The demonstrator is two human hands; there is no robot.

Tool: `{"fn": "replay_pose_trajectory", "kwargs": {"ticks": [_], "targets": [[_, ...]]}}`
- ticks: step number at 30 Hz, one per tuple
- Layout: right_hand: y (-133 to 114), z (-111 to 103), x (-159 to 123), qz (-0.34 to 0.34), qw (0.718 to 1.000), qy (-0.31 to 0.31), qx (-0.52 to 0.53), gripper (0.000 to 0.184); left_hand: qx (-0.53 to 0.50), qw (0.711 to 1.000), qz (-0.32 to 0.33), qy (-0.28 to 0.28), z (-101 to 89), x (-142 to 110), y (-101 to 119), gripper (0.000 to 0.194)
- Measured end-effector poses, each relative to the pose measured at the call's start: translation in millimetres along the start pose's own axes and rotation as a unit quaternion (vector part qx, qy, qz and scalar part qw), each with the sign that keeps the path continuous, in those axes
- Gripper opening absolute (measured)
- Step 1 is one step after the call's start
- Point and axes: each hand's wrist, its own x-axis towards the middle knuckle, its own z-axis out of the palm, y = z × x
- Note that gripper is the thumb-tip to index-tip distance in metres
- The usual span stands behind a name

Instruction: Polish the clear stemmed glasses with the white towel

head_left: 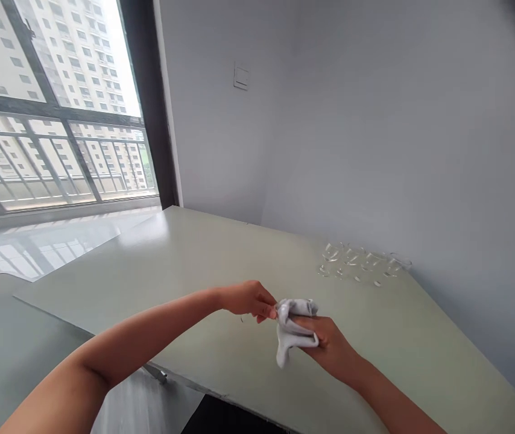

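Above the table, my left hand is closed with fingers pinched on what looks like the stem of a wine glass. Little of that glass shows: a clear edge pokes out beside the cloth, and a thin curve of its foot is visible under my left fingers. A white cloth is bunched around the bowl, one end hanging down. My right hand grips this cloth from the right, its fingers partly tucked into the folds.
Several clear stemmed glasses stand upright in a group near the wall at the table's back right. The pale table has its front edge below my arms. A light switch is on the wall; a large window is at left.
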Motion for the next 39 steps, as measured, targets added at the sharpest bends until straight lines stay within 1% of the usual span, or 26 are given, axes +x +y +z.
{"fn": "replay_pose_trajectory", "kwargs": {"ticks": [1,2,3,5,7,8,9,10,11,13,15,16,18,19,20,22,24,26,28,30,31,33,34,36,38,39], "targets": [[2.5,-1.5,-1.9,-0.009,0.999,-0.015,-0.029,0.015,-0.043,0.998,0.002,-0.054,-1.4,-0.9,1.0,0.043],[6.2,-2.5,-2.9,-0.003,0.999,-0.019,-0.037,0.016,-0.052,0.996,0.001,-0.07,-0.8,-1.0,2.2,0.042],[10.7,-2.8,-2.8,0.016,1.0,-0.008,-0.025,0.017,-0.023,0.999,-0.007,-0.04,1.8,-0.5,3.5,0.039],[19.5,-1.7,-0.2,0.076,0.994,0.052,0.05,0.02,0.118,0.988,-0.016,0.095,11.0,2.5,6.3,0.031],[24.9,1.2,3.2,0.122,0.975,0.104,0.152,0.022,0.28,0.936,0.004,0.212,20.9,6.5,8.4,0.034],[25.8,2.8,4.6,0.13,0.965,0.117,0.197,0.022,0.335,0.912,0.02,0.238,24.4,8.2,8.9,0.037],[25.6,4.2,5.3,0.131,0.957,0.119,0.23,0.022,0.365,0.898,0.036,0.243,26.2,9.4,9.0,0.038],[24.5,5.2,5.4,0.129,0.954,0.114,0.246,0.022,0.373,0.895,0.045,0.24,26.3,9.9,8.9,0.038],[22.6,5.6,5.0,0.125,0.957,0.106,0.241,0.021,0.361,0.901,0.045,0.235,24.6,9.6,8.6,0.039],[17.4,4.0,2.7,0.104,0.975,0.079,0.18,0.02,0.279,0.937,0.027,0.207,17.7,6.6,8.1,0.039],[10.7,0.0,-0.3,0.062,0.993,0.029,0.095,0.017,0.126,0.985,0.005,0.121,9.1,1.7,8.1,0.038],[7.3,-2.2,-1.5,0.04,0.997,0.001,0.062,0.016,0.041,0.997,-0.002,0.062,5.3,-0.7,8.3,0.039],[1.5,-5.3,-2.0,0.018,0.998,-0.043,0.034,0.015,-0.081,0.996,-0.009,-0.041,0.5,-4.3,8.7,0.043],[-0.1,-5.8,-1.1,0.02,0.998,-0.047,0.04,0.014,-0.096,0.994,-0.016,-0.051,-0.1,-5.2,8.7,0.043],[-0.6,-5.6,0.7,0.03,0.997,-0.034,0.057,0.014,-0.073,0.997,-0.028,-0.017,0.4,-5.5,8.4,0.042],[1.6,-3.8,6.1,0.064,0.992,0.031,0.108,0.015,0.056,0.989,-0.041,0.128,4.4,-4.9,7.0,0.034],[5.9,-0.9,12.1,0.095,0.975,0.101,0.171,0.017,0.22,0.939,-0.01,0.263,10.9,-3.6,4.4,0.028],[9.2,2.7,16.4,0.107,0.956,0.125,0.242,0.018,0.341,0.883,0.046,0.319,17.1,-2.2,1.8,0.027],[10.0,6.8,18.0,0.103,0.941,0.121,0.3,0.018,0.394,0.853,0.076,0.332,20.7,-1.0,0.4,0.026],[8.9,10.1,17.1,0.095,0.94,0.113,0.306,0.016,0.395,0.857,0.074,0.323,20.3,-0.3,0.7,0.027],[8.0,10.8,15.9,0.087,0.949,0.106,0.285,0.015,0.375,0.871,0.065,0.31,18.5,-0.4,1.3,0.029],[5.8,9.7,12.7,0.056,0.974,0.081,0.205,0.013,0.287,0.917,0.03,0.276,12.5,-1.7,2.2,0.032],[4.7,7.9,11.0,0.034,0.986,0.06,0.154,0.012,0.219,0.946,0.01,0.241,8.7,-2.9,2.3,0.034],[3.0,3.1,8.6,-0.006,0.998,0.011,0.061,0.012,0.064,0.99,-0.027,0.124,1.3,-5.5,1.3,0.036],[3.2,-0.8,8.0,-0.02,0.999,-0.023,0.013,0.012,-0.043,0.998,-0.048,0.01,-3.1,-7.4,0.4,0.038],[4.4,-1.7,8.5,-0.012,1.0,-0.022,0.015,0.012,-0.05,0.997,-0.053,-0.003,-3.1,-7.9,0.6,0.038]]}}
